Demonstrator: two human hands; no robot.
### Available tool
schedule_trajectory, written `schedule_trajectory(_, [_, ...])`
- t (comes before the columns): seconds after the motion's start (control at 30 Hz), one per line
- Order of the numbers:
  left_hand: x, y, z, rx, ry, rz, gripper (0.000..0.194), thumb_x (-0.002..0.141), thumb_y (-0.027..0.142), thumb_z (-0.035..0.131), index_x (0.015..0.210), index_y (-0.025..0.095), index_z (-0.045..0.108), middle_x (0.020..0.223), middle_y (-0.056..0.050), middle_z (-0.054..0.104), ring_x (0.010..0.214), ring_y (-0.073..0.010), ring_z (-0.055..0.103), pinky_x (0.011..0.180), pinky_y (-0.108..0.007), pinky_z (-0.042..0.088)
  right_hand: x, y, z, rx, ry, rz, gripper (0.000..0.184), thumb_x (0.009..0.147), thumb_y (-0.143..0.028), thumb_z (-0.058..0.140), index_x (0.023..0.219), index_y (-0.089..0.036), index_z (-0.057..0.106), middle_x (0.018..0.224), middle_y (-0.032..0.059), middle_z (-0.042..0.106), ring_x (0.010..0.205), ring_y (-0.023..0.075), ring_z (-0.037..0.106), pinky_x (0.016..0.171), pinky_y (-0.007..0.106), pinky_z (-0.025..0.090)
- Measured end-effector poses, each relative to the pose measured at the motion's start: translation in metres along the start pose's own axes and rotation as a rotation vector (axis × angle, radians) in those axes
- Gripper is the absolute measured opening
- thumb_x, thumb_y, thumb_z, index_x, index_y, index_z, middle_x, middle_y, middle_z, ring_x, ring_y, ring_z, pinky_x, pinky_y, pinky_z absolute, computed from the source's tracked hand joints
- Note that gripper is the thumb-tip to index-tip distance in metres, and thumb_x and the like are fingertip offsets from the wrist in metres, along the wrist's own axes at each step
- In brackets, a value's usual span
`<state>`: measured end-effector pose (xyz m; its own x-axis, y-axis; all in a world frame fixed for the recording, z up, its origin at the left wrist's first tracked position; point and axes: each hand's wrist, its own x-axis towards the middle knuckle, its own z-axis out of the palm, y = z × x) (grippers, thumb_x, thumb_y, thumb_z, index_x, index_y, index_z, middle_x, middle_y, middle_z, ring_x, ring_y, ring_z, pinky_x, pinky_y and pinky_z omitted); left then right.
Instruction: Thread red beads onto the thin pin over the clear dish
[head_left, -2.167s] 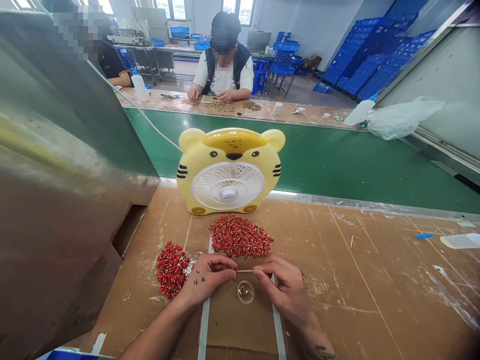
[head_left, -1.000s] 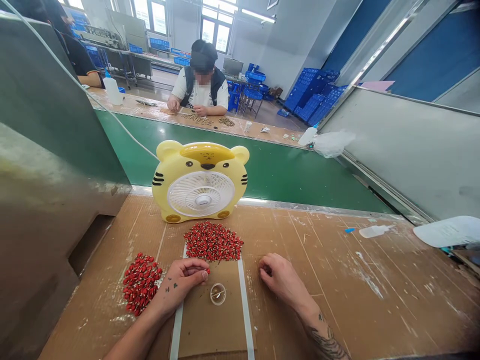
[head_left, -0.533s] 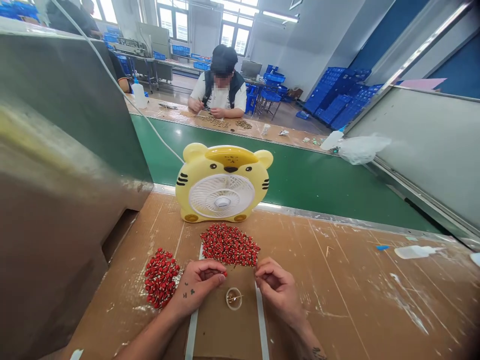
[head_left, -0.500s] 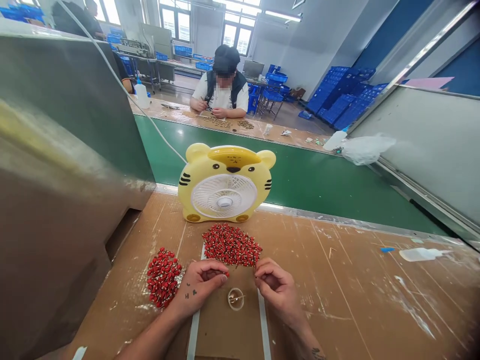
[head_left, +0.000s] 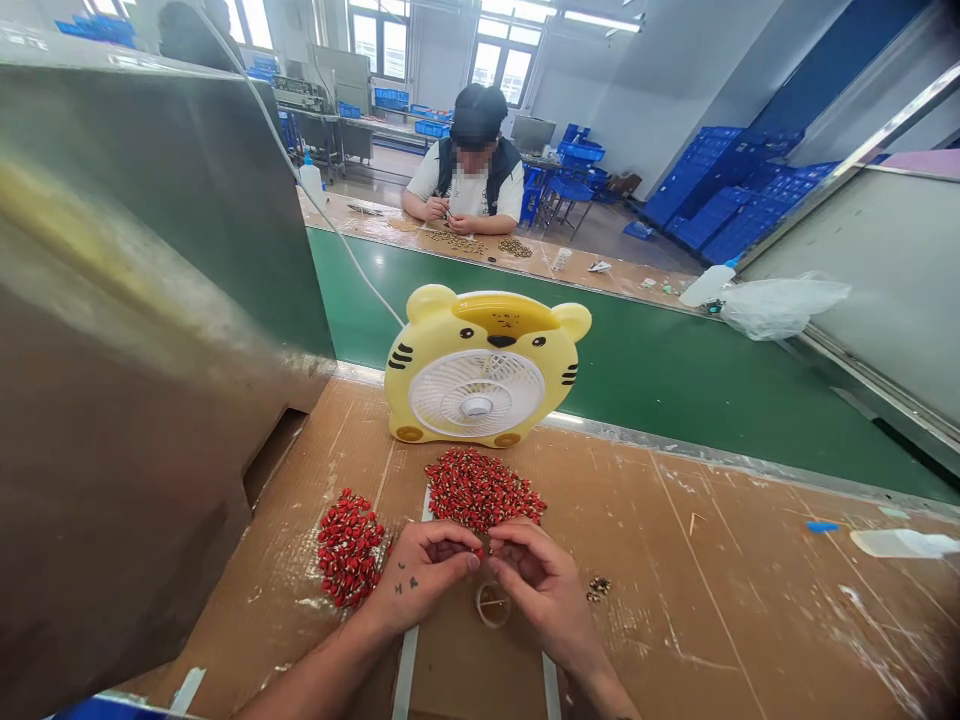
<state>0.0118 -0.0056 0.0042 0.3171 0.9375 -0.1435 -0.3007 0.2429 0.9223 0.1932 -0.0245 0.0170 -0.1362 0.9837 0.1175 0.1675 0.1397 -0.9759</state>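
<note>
Below the **yellow tiger-shaped fan** (head_left: 480, 395), a person sits at a cardboard-covered bench (head_left: 675, 570) with two hands at work. The left hand (head_left: 424, 570) and the right hand (head_left: 536, 585) are both half closed, fingers curled inward, fingertips nearly meeting just below the fan. Whether either pinches something small, I can't tell from here; the fingers hide it.

Two heaps of red beads lie nearer the person than the fan does. The larger heap of red beads (head_left: 484, 490) sits directly beneath the fan, touching the knuckles of both hands, and the smaller heap of red beads (head_left: 349, 548) lies lower left of it, just beside the left hand. Too many beads to count. One round glass dish (head_left: 493, 604) sits under the hands, and one small cluster of gold-coloured beads (head_left: 598, 588) lies right of it, just beside the right hand.

Left of the fan, a steel panel (head_left: 127, 400) hems in the bench, while plenty of open bench stretches to the fan's right. Two white tape strips (head_left: 405, 685) run toward the person. Behind the fan runs a green conveyor belt (head_left: 675, 400), and beyond that a co-worker (head_left: 469, 175) sits working over gold-coloured beads (head_left: 515, 247).
</note>
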Motion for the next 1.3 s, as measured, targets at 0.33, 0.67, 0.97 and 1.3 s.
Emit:
schedule_trajectory(0.33, [0.002,-0.008,-0.002,-0.038,0.037,-0.036,0.014,0.069,0.022,0.081,0.080,0.014,0.078,0.074,-0.005,0.077,0.064,-0.0140,0.066,0.064,-0.022,0.051,0.001,-0.007,0.005,-0.322,-0.007,-0.273,0.023,0.092,-0.013,0.060,0.110,-0.026,0.067,0.091,0.0034,0.070,0.083,0.0170,0.066,0.075,0.027,0.054])
schedule_trajectory(0.67, [0.001,-0.004,-0.001,0.079,0.027,0.012,0.017,0.074,0.028,0.077,0.083,0.013,0.078,0.081,-0.008,0.079,0.072,-0.0188,0.070,0.071,-0.027,0.054,-0.001,-0.007,0.002,-0.359,-0.040,-0.253,0.023,0.092,-0.017,0.060,0.112,-0.025,0.069,0.094,0.0057,0.074,0.086,0.0205,0.070,0.079,0.032,0.057])
schedule_trajectory(0.97, [-0.004,-0.012,-0.006,0.332,0.061,0.262,0.010,0.081,0.019,0.071,0.087,0.018,0.079,0.087,-0.008,0.076,0.079,-0.0178,0.069,0.073,-0.025,0.053,-0.003,-0.002,0.008,-0.072,0.118,0.066,0.022,0.085,-0.035,0.072,0.102,-0.021,0.072,0.089,0.0078,0.076,0.078,0.0212,0.074,0.073,0.031,0.062])
schedule_trajectory(1.3, [-0.006,-0.004,-0.008,0.483,0.090,0.354,0.009,0.083,0.020,0.071,0.082,0.019,0.079,0.071,-0.005,0.074,0.063,-0.0151,0.064,0.060,-0.023,0.049,0.003,-0.011,0.009,0.001,0.103,0.196,0.030,0.078,-0.043,0.078,0.094,-0.018,0.075,0.083,0.0100,0.078,0.075,0.0237,0.076,0.070,0.033,0.064])
